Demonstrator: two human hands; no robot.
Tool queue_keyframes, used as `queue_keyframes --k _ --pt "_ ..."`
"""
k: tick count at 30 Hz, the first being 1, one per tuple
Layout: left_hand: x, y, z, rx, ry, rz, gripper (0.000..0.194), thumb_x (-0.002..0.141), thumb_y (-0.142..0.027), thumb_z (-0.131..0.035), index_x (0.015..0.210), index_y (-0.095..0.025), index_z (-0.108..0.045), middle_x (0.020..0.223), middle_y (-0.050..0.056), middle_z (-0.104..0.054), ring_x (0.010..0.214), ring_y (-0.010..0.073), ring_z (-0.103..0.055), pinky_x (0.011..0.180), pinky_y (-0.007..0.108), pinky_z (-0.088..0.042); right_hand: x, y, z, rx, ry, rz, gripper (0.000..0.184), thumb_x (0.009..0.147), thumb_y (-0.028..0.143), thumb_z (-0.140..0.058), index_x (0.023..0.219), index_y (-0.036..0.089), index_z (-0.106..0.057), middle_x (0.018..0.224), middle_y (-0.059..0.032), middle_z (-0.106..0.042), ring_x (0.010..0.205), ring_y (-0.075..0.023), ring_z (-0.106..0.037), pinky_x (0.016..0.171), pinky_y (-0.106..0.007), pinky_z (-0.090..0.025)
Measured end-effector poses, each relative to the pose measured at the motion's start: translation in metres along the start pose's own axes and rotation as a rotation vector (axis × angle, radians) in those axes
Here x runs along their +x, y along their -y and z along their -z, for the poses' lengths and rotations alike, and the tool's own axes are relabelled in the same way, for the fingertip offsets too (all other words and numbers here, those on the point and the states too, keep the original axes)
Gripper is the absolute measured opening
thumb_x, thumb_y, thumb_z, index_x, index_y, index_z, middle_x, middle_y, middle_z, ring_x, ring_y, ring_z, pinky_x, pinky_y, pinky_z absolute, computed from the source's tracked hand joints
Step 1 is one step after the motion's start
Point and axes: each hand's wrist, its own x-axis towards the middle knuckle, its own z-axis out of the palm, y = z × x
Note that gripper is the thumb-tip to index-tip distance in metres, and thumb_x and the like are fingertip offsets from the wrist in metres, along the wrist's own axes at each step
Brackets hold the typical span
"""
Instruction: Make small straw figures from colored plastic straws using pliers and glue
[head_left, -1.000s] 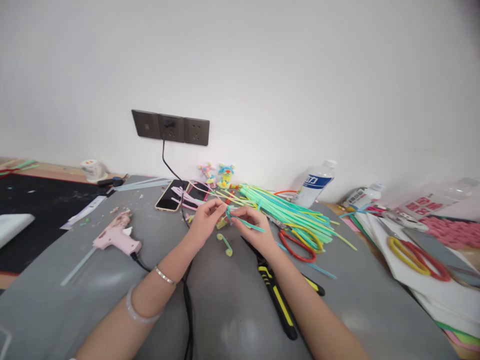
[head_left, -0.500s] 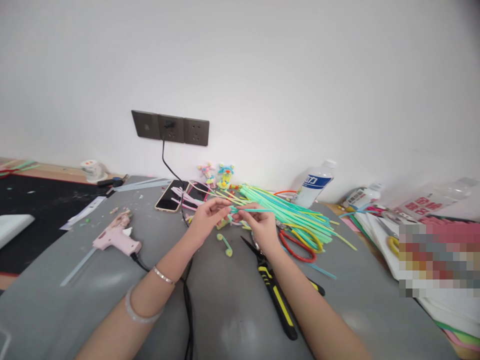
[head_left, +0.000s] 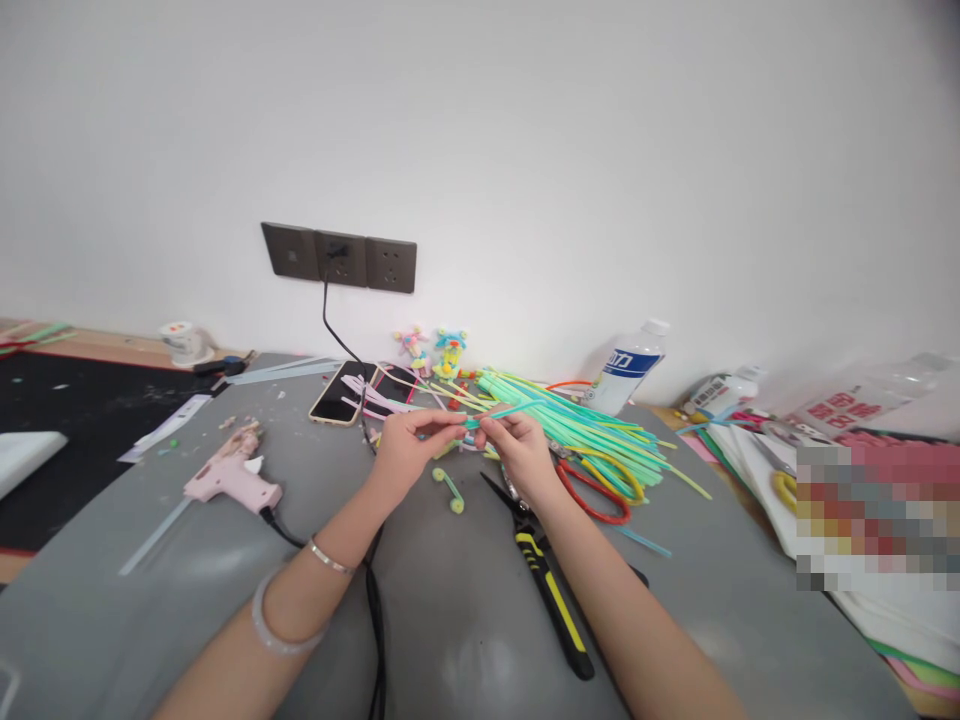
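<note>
Between my two hands is a teal pipe cleaner [head_left: 517, 407]; its free end sticks out to the right over a bundle of green ones. My left hand [head_left: 411, 450] pinches one end with thumb and forefinger. Close beside it, my right hand [head_left: 521, 455] is closed on the same pipe cleaner, and the fingers hide part of it. Below the hands lies a small light-green piece with a coil at each end [head_left: 448, 490]. Black-and-yellow pliers [head_left: 551, 590] rest partly under my right forearm.
A pink glue gun [head_left: 234, 478] lies at left, its black cord [head_left: 375, 610] crossing the table. Behind are a phone [head_left: 341, 395], two small pipe-cleaner figures [head_left: 450, 355], a green pipe-cleaner bundle [head_left: 577, 420], red-handled scissors [head_left: 596, 495] and a bottle [head_left: 630, 370]. Papers [head_left: 757, 480] lie right.
The pipe cleaner's free end has swung upward, away from me. My right hand has turned slightly and my left fingers have straightened a little; both still pinch it.
</note>
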Motion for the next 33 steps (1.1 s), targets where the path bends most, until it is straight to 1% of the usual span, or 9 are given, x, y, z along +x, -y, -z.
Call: queue_keyframes --k 5,13,15,18,20,22,27,30,33 --pt "-0.001 0.001 0.000 0.009 0.013 -0.028 0.017 0.074 -0.030 -0.075 0.084 -0.018 -0.078 0.082 0.006 -0.078 0.076 0.0218 -0.073 0.075 0.032 -0.058 0.000 0.001 -0.001 -0.005 0.004 0.006 0.029 0.076 0.047 -0.074 0.074 0.019 -0.066 0.060 0.0007 -0.065 0.057 -0.0141 -0.059 0.061 -0.028 -0.049" --pt "-0.001 -0.003 0.000 0.154 0.010 -0.138 0.012 0.078 -0.027 -0.070 0.084 -0.019 -0.077 0.081 0.005 -0.077 0.073 0.0189 -0.070 0.069 0.029 -0.055 -0.002 0.000 -0.004 -0.020 -0.057 0.022 0.032 0.078 0.050 -0.072 0.072 0.020 -0.063 0.057 0.0014 -0.061 0.055 -0.0141 -0.056 0.059 -0.028 -0.047" --pt "0.001 -0.002 0.001 0.107 0.051 -0.111 0.015 0.077 -0.029 -0.071 0.087 -0.018 -0.076 0.086 0.006 -0.076 0.077 0.0188 -0.069 0.069 0.028 -0.054 -0.002 0.001 -0.004 -0.007 -0.034 0.008 0.032 0.077 0.050 -0.072 0.071 0.020 -0.063 0.056 0.0020 -0.060 0.053 -0.0134 -0.055 0.058 -0.027 -0.047" --pt "0.005 0.001 0.002 -0.041 0.157 -0.015 0.027 0.073 -0.031 -0.075 0.096 -0.017 -0.071 0.096 0.008 -0.074 0.089 0.0206 -0.068 0.069 0.027 -0.054 0.000 0.004 -0.001 -0.049 0.020 -0.006 0.032 0.077 0.050 -0.072 0.071 0.019 -0.064 0.056 0.0021 -0.060 0.052 -0.0126 -0.054 0.057 -0.027 -0.046" --pt "0.007 0.003 0.002 -0.110 0.221 0.063 0.031 0.073 -0.033 -0.075 0.098 -0.016 -0.069 0.093 0.008 -0.073 0.085 0.0196 -0.067 0.065 0.026 -0.053 0.000 0.005 0.001 -0.111 0.049 -0.007 0.031 0.077 0.049 -0.073 0.072 0.019 -0.066 0.058 0.0015 -0.062 0.053 -0.0129 -0.055 0.056 -0.027 -0.046" --pt "0.008 0.007 0.002 -0.136 0.266 0.129 0.030 0.073 -0.034 -0.075 0.095 -0.015 -0.067 0.084 0.006 -0.072 0.075 0.0171 -0.066 0.061 0.024 -0.051 0.001 0.006 0.002 -0.156 0.067 -0.003 0.030 0.076 0.048 -0.073 0.071 0.019 -0.065 0.059 0.0011 -0.063 0.054 -0.0134 -0.057 0.056 -0.027 -0.047" --pt "0.008 0.012 0.003 -0.099 0.314 0.185 0.026 0.070 -0.033 -0.077 0.083 -0.015 -0.064 0.076 0.002 -0.071 0.066 0.0128 -0.063 0.064 0.024 -0.048 0.000 0.004 0.002 -0.112 0.082 -0.023 0.030 0.076 0.048 -0.073 0.076 0.020 -0.063 0.062 0.0021 -0.061 0.056 -0.0127 -0.056 0.056 -0.026 -0.050" --pt "0.007 0.015 0.003 -0.080 0.334 0.208 0.025 0.071 -0.032 -0.077 0.081 -0.015 -0.063 0.077 0.004 -0.073 0.070 0.0138 -0.066 0.069 0.025 -0.049 0.001 0.001 0.001 -0.059 0.094 -0.064 0.029 0.078 0.048 -0.072 0.080 0.021 -0.063 0.061 0.0028 -0.059 0.055 -0.0123 -0.056 0.055 -0.025 -0.050" --pt "0.008 0.017 0.004 -0.110 0.308 0.219 0.026 0.070 -0.033 -0.078 0.082 -0.015 -0.064 0.078 0.005 -0.074 0.072 0.0155 -0.068 0.072 0.026 -0.050 0.001 0.000 0.000 -0.021 0.079 -0.077 0.029 0.078 0.048 -0.072 0.081 0.020 -0.062 0.063 0.0023 -0.061 0.057 -0.0125 -0.057 0.056 -0.026 -0.052"
